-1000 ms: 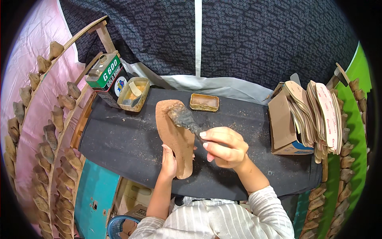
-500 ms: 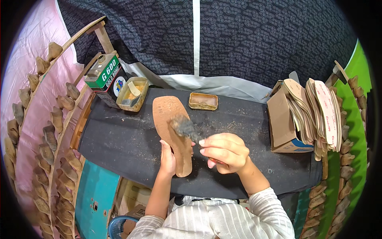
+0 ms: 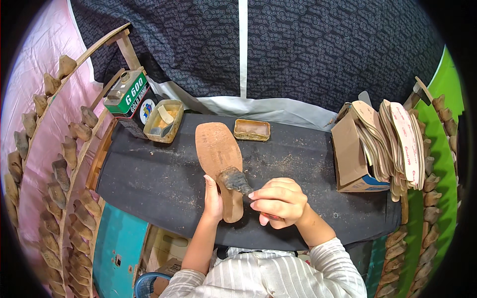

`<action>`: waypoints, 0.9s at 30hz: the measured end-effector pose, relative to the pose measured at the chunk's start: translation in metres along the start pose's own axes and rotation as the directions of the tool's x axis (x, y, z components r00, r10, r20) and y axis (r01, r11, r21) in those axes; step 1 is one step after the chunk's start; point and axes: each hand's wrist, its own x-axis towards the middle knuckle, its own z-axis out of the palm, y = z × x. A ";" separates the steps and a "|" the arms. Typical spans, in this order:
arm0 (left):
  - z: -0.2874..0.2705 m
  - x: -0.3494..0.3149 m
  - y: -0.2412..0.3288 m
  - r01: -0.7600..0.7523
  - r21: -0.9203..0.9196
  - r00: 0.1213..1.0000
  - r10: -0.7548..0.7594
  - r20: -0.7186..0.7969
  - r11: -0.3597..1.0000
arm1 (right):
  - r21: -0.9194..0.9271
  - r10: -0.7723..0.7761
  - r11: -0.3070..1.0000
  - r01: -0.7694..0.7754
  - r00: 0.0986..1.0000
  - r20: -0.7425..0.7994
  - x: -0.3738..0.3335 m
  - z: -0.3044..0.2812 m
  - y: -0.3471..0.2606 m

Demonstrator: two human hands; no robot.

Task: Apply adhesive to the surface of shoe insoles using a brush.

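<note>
The dark, matted-bristle brush [image 3: 233, 180] has slid down from the broad upper part of the tan, shoe-shaped sole piece [image 3: 216, 146] to its narrow waist, and the bare right hand [image 3: 280, 201] has dropped slightly with it; the right forearm comes in from the lower right, elbow bent, its wrist turned so that the knuckles face up; the thumb and fingers pinch the brush's handle, a bit of red showing beneath them, and the bristles point up and to the left, against the sole piece.

The bare left hand [image 3: 213, 202] grasps the sole piece at its left edge, thumb upright along the side, the other fingers mostly hidden behind; its forearm rises almost straight from the lower edge; the sole piece is held over the black cloth-covered counter [image 3: 149, 174], broad end away from the body, narrow end toward it.

Just beyond the broad end, to the right, sits a shallow amber rectangular tray [image 3: 252, 138]; farther left stand a grubby translucent plastic tub [image 3: 166, 139] and a green-and-black metal can [image 3: 130, 99].
</note>
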 end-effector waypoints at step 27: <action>-0.012 0.002 0.011 -0.008 -0.022 0.997 0.010 0.080 1.000 | 0.045 -0.020 0.999 0.017 0.998 0.067 -0.005 -0.005 0.000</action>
